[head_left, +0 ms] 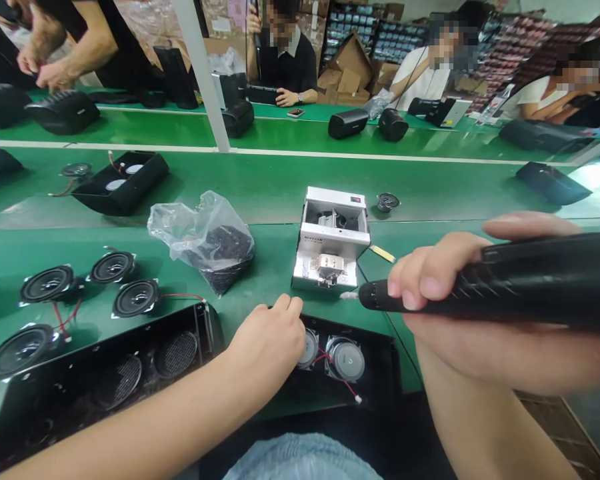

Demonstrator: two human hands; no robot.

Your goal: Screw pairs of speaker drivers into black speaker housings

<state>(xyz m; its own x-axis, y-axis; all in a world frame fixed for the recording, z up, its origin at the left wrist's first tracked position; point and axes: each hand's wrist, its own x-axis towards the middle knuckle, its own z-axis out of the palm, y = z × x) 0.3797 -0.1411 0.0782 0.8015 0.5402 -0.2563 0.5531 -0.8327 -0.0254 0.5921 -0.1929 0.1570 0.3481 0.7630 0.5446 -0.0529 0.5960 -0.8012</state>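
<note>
My right hand [445, 280] is wrapped round a black electric screwdriver [530, 273], held almost level. Its tip points left, near the lower front of a silver-white screw feeder [335, 233]; whether the two touch I cannot tell. At the top edge of a black speaker housing [380, 357], my left hand [273, 337] is closed, its fingers curled over the rim and its thumb hidden. Inside that housing sit two speaker drivers [349, 360] with red wires, one partly covered by my left hand. A small white connector [358, 399] ends one wire.
A larger open housing [90, 367] lies at left, below several loose drivers [135, 297]. Beside the feeder is a clear bag of small black parts [220, 250]. Another driver [388, 202] and housing [123, 183] lie farther back. Co-workers [285, 63] sit across the green bench.
</note>
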